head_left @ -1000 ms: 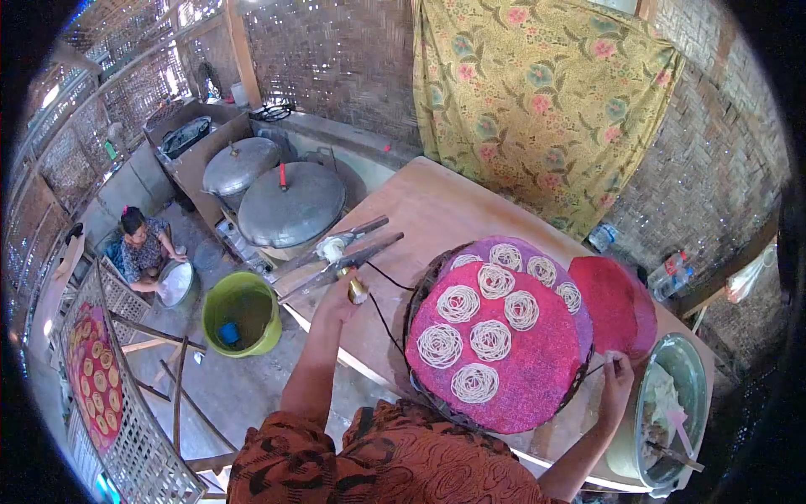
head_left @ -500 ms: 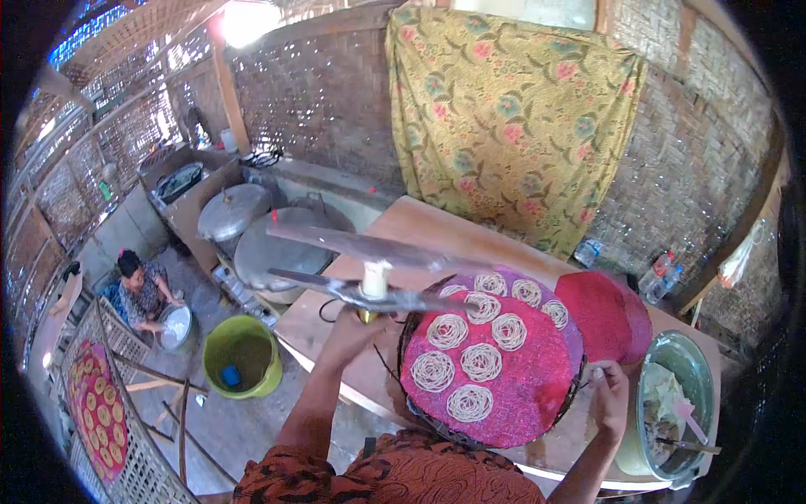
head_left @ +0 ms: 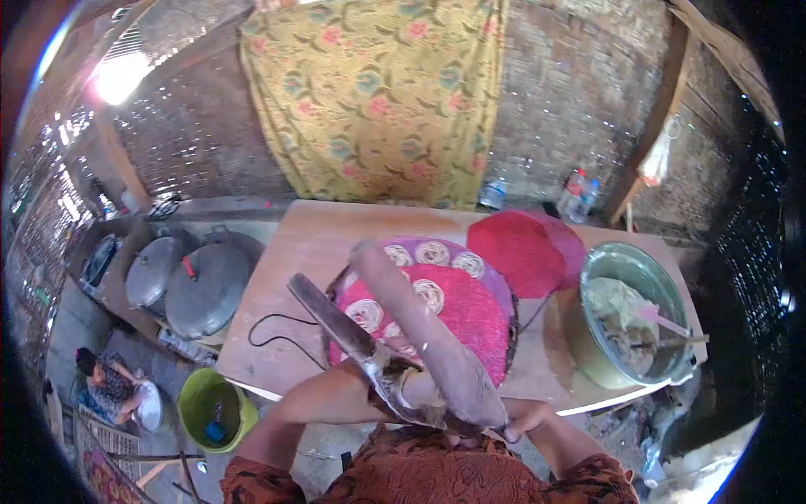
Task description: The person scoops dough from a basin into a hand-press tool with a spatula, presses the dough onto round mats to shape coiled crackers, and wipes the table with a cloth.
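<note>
Slantwise, press (head_left: pixel 449 361) points long axis away leftward; right hand (head_left: pixel 525 416) clasps near end (left hand (head_left: pixel 358 385): closure unclear).

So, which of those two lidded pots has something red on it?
The larger pot, closer to the table: a red handle stands on its lid. The other pot, farther left, shows nothing red.

A floral cloth (head_left: pixel 378 101) hangs against the woven wall (head_left: pixel 579 92).
</note>
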The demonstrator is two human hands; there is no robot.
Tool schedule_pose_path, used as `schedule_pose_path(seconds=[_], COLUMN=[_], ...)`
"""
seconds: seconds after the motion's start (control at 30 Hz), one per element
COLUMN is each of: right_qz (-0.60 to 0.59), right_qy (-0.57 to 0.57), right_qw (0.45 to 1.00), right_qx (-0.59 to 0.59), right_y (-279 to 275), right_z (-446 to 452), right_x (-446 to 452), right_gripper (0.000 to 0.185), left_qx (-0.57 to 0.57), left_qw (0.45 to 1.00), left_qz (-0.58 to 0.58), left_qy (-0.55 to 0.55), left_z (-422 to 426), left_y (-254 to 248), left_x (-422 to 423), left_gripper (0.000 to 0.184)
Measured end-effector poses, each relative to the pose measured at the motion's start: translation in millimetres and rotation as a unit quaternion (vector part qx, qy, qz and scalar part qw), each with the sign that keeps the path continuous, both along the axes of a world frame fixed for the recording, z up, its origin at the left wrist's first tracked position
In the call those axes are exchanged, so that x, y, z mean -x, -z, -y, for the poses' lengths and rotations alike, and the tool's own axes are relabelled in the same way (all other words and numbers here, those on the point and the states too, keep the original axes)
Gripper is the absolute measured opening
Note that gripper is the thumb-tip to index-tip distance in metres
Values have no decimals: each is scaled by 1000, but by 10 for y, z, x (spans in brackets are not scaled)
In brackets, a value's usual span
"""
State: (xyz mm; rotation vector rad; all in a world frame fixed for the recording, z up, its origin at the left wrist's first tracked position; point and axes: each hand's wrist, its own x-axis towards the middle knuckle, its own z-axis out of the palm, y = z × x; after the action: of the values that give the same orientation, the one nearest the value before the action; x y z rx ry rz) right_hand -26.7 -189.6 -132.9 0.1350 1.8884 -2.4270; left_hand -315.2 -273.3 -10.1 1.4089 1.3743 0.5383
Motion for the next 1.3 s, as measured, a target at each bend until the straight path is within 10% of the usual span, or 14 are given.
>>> schedule_pose_path(seconds=[0.07, 0.13, 0.3, 0.5, 0.8, 1.3], right_qz=[8, -49, -161, -15, 230, 241], right_qy=[31, -34, -160, 203, 278, 301], right_qw=[999, 981, 866, 965, 932, 918], right_qx=[40, 183, 446, 168, 40, -96], right_y=[92, 80, -85, -834, -859, -1332], right_z=[54, 76, -81, -971, -1889, -1896], right_x=[-97, -71, -62, -974, -222, 134], right_gripper=[126, 127, 128, 113, 72, 50], left_qx=[-237, -232, -170, -96, -53, -163], left_qw=[966, 882, 773, 723, 497, 531], left_qz=[53, 409, 598, 667, 861, 831], left_qy=[91, 5, 125, 151, 93, -39], left_z=[-120, -534, -1481, -2923, -4050, -3762], left_y=[47, -7, -567, -510, 1093, 759], left_x=[92, -162, -744, -928, -203, 211], left_gripper=[106, 106, 98, 87, 63, 50])
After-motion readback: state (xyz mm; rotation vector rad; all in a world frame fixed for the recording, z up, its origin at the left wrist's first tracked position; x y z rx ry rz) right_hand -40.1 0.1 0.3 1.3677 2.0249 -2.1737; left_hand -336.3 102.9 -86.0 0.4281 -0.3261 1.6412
